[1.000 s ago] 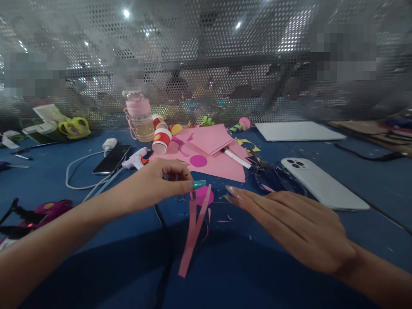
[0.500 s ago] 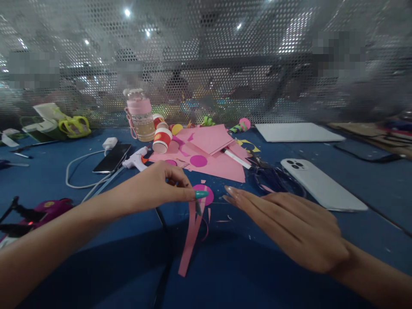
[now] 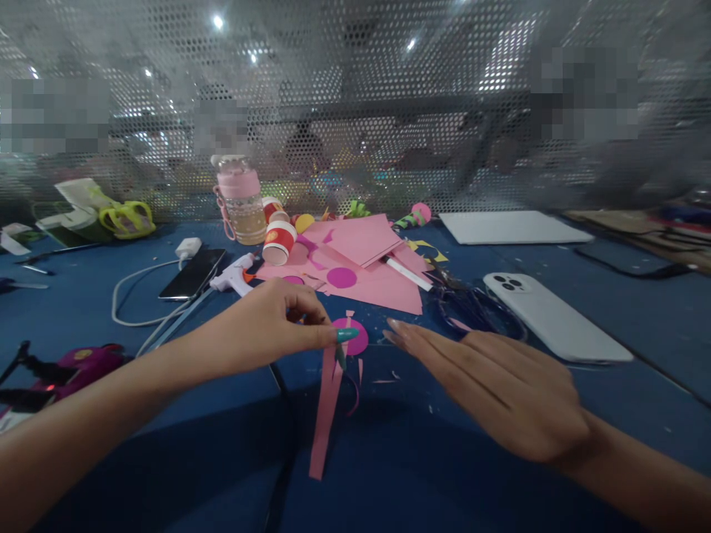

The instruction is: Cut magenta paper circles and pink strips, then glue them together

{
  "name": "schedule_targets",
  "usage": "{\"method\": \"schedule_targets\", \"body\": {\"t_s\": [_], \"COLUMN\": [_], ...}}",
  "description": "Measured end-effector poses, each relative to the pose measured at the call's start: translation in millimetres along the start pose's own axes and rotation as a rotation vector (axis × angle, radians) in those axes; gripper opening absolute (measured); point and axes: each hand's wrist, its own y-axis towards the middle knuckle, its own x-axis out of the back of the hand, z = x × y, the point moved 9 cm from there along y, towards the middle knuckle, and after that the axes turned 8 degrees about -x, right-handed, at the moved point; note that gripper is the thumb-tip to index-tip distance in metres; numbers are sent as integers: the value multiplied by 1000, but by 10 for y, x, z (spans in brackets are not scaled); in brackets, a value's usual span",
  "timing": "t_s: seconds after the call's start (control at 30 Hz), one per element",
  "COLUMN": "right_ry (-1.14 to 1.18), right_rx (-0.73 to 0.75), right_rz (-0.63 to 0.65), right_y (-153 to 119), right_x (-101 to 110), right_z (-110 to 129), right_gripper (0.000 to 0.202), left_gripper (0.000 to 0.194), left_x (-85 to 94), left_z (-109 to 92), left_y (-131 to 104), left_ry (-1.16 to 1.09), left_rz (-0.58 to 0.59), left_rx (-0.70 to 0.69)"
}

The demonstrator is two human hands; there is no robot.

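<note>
My left hand [image 3: 278,318] is closed, pinching a pink paper strip [image 3: 326,422] between thumb and fingers. The strip hangs down toward me, its lower end loose. Just beyond the fingertips lies a magenta paper circle [image 3: 361,337], partly hidden by the thumb. My right hand [image 3: 494,392] is held to the right with fingers stretched out and together, holding nothing that I can see; its fingertips are a short way from the circle. Small pink paper scraps [image 3: 383,381] are scattered on the blue table between the hands.
Pink paper sheets [image 3: 366,240] lie ahead, with a paper cup [image 3: 278,243] and a bottle [image 3: 244,203] beside them. A glue gun [image 3: 233,275] and a dark phone [image 3: 194,274] are at left. Blue-handled scissors [image 3: 472,307] and a white phone [image 3: 555,318] lie at right.
The hanging strip has swung slightly and its two lengths now overlap more. My right hand has shifted a little to the left; my left hand stays almost still.
</note>
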Motion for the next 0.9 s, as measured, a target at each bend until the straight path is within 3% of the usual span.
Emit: {"method": "schedule_targets", "body": {"t_s": [0.37,0.7,0.9], "right_ry": [-60,-67,-39], "right_rx": [25,-90,-110], "right_rz": [10,61,80], "right_y": [66,-10,-44], "right_x": [-4,-109,-159], "right_z": [24,-49,-52], "right_gripper": [14,33,29], "left_gripper": [22,21,21], "left_x": [19,-4,-14], "left_z": [-58,-117,-158], "left_y": [-2,-9,-20], "left_ry": [147,221,268], "left_rz": [-25,-38,-49], "left_rx": [-51,-151,-201]}}
